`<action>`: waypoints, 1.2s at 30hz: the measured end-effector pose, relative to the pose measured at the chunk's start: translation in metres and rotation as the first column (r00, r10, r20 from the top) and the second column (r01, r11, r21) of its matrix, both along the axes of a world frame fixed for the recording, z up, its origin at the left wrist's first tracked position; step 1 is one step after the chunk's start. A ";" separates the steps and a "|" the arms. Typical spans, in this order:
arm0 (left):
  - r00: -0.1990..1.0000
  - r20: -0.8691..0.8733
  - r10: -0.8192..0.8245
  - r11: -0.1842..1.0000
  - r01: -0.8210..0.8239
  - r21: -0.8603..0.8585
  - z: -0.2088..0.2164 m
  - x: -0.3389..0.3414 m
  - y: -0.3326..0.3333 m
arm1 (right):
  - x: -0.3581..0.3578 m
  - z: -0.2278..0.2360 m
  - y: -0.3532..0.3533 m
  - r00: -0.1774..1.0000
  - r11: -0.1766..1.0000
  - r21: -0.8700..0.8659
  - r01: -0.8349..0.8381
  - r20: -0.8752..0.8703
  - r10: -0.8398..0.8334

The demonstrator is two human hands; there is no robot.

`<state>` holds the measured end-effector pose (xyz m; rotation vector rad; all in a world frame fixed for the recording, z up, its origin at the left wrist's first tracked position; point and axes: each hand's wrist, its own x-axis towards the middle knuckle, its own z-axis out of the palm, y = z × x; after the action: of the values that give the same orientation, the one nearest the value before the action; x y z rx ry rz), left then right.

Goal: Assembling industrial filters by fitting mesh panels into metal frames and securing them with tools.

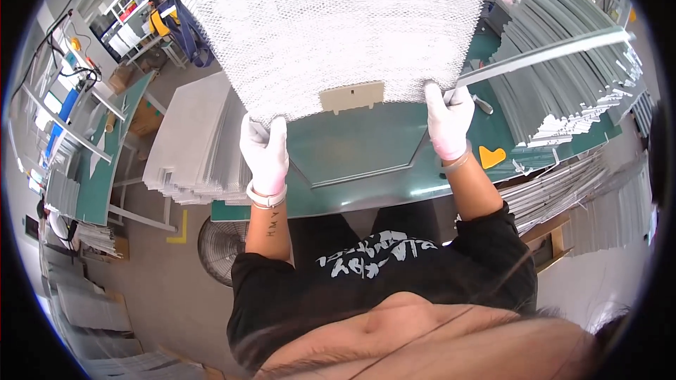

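A large white mesh sheet (331, 28) is held up in front of me, above the green table (366, 198). My left hand (265, 151), in a white glove, pinches its near left corner. At the near right corner my gloved right hand (451, 119) is closed on the mesh. A long pale strip (549, 55) runs from beside the right hand toward the upper right; I cannot tell whether the hand grips it too. Along the sheet's near edge, between my hands, shows a beige notched plate (352, 96). Under the sheet lies a thin metal frame (362, 177), its far part hidden.
Stacked grey panels (556, 63) fill the table's right side. A yellow heart-like piece (491, 157) and a small tool handle (482, 104) lie near my right hand. Left of the table stands a panel stack (190, 134); a floor fan (217, 250) is below. Another person (163, 20) is far left.
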<state>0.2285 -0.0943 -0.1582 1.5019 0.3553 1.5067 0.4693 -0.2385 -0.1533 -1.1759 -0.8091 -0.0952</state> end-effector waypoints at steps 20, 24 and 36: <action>0.979 0.111 -0.172 0.981 0.161 0.106 -0.006 -0.008 0.031 | 0.015 0.005 -0.008 0.989 0.989 -0.030 -0.144 0.009 0.144; 0.997 0.047 -0.067 0.997 0.066 0.033 0.000 -0.002 0.021 | 0.017 0.006 -0.008 0.998 0.997 -0.021 -0.068 0.000 0.068; 0.970 0.126 -0.208 0.976 0.214 -0.039 -0.030 -0.008 0.028 | 0.045 0.002 0.006 0.978 0.978 0.012 -0.208 -0.031 0.208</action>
<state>0.2204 -0.0665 -0.1885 1.3544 0.1558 1.4007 0.5145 -0.2322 -0.1512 -1.0756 -0.8981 0.0921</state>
